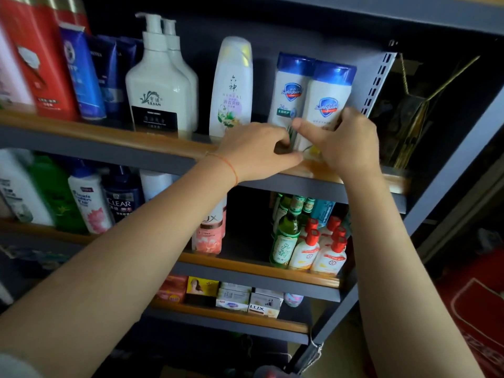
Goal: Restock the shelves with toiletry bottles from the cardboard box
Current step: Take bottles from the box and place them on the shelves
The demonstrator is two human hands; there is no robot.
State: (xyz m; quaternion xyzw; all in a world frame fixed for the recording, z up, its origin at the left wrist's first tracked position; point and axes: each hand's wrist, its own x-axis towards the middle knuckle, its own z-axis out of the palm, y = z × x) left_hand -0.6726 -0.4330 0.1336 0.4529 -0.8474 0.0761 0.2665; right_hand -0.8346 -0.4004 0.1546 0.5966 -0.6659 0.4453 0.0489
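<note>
Two white Safeguard bottles with blue caps stand side by side at the right end of the upper shelf (136, 137). My right hand (346, 143) grips the lower part of the right Safeguard bottle (327, 96), thumb across its front. My left hand (259, 151) holds the base of the left Safeguard bottle (289, 88), fingers curled at its foot. Both bottles are upright and touch each other. The cardboard box is out of view.
A tall white herbal bottle (233, 88) and white pump bottles (158, 85) stand to the left on the same shelf. The shelf below holds a Lux bottle (210, 230), green and red-capped bottles (308, 238). Soap boxes (245, 298) fill the lowest shelf. A slotted shelf upright (379, 80) stands right of the bottles.
</note>
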